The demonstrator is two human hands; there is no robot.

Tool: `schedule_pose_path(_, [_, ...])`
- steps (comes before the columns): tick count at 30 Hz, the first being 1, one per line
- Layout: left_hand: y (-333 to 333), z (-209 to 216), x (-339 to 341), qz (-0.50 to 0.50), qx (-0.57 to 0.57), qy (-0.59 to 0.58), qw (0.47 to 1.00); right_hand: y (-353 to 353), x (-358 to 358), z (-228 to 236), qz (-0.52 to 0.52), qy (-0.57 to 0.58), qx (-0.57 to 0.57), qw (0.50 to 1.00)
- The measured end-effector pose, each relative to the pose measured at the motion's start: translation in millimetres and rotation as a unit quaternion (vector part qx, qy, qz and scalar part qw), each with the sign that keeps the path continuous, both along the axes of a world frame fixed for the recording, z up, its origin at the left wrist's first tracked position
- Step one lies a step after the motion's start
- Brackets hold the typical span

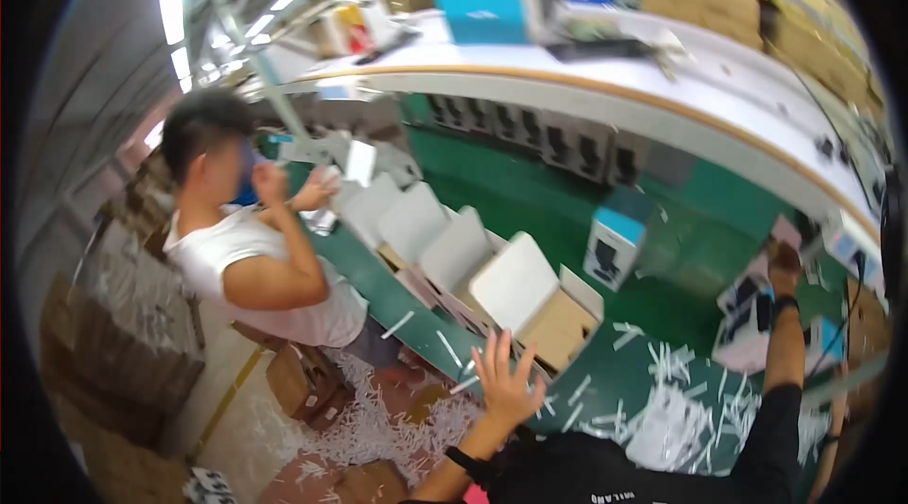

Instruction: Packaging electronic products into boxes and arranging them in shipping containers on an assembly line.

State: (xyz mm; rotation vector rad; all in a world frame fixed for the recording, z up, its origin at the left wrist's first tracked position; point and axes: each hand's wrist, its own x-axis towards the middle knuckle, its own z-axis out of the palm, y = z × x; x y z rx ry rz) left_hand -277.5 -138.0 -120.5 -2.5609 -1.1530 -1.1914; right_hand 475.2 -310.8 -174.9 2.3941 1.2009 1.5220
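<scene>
Standing open at the near end of a row of open boxes point(452, 249) on the green counter point(591, 367), the nearest box point(560, 329) shows a plain brown inside and a broad white lid point(515, 279) with rounded corners, raised and leaning toward the row, with a smaller pale flap point(581, 292) up on its right side. The left hand point(509, 386) is just beside this box at its lower edge, its forearm coming up from the bottom of the view with a black band near the wrist; the fingers are spread and point upward, holding nothing, though whether any of them touches the cardboard cannot be told. The right arm, in a black sleeve, stretches far out to the right, a dark strap at its wrist, and the right hand point(783, 263) is above some printed boxes point(742, 334); it is too blurred to tell how its fingers are set. White paper strips point(672, 362) are scattered between the two arms. A blue-and-white carton point(615, 244) stands farther back, and a co-worker point(270, 268) in a white top is at the left.
</scene>
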Motion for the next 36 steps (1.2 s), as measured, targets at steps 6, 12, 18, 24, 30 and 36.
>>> schedule_pose_path(6, [-40.1,-22.0,-4.2,-0.031,-0.198,-0.217,0.955,89.9,-158.3,85.5,0.009,0.358,0.007,0.934])
schedule_pose_path(12, [-27.8,-54.3,-2.2,-0.037,-0.316,-0.226,0.921,76.2,-332.5,145.3,0.169,0.37,-0.017,0.914])
schedule_pose_path(18, [-18.0,-119.7,14.9,-0.025,-0.4,-0.277,0.873,35.7,-491.0,80.5,0.299,0.46,-0.085,0.832])
schedule_pose_path(24, [-10.0,-121.2,-5.5,-0.03,-0.496,-0.278,0.822,42.0,-555.2,101.1,0.372,0.518,-0.092,0.765])
schedule_pose_path(30, [-20.2,-114.3,-14.3,-0.06,-0.459,-0.278,0.842,-4.9,-508.2,59.2,0.304,0.628,0.288,0.656])
schedule_pose_path(36, [10.5,-70.3,-18.6,-0.09,-0.142,-0.158,0.973,-8.4,-476.6,-103.3,0.108,0.771,0.366,0.51])
